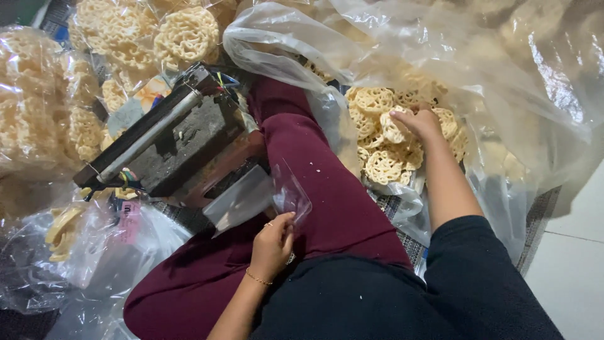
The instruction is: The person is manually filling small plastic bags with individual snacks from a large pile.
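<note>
Your left hand (272,242) pinches a small clear plastic bag (290,192) by its lower edge, just above your maroon-clad leg (314,182); the bag stands up, open and empty as far as you can see. Your right hand (416,121) reaches far and right into a big clear plastic sack (503,69), its fingers closed around one pale, lacy round cracker (395,129) on top of the cracker pile (385,165) lying there.

To the far left, sealed clear packets of the same crackers (132,34) are stacked, round yellow shapes pressed against the film. Near left lies another clear bag with a pink label (129,220) on it; the print is too small to make out, and yellowish pieces (61,230) show through beside it. Between the packets and your leg sits a dark, box-like sealing machine (167,141) with a long metal bar along its top and coloured wires at both ends.

The sack's folds and glare hide most of what lies deeper inside it, and its top is cut off by the frame. Your black top (402,296) covers the near edge.

You sit on a woven mat (541,214); pale floor tiles (572,264) show at the near right.
</note>
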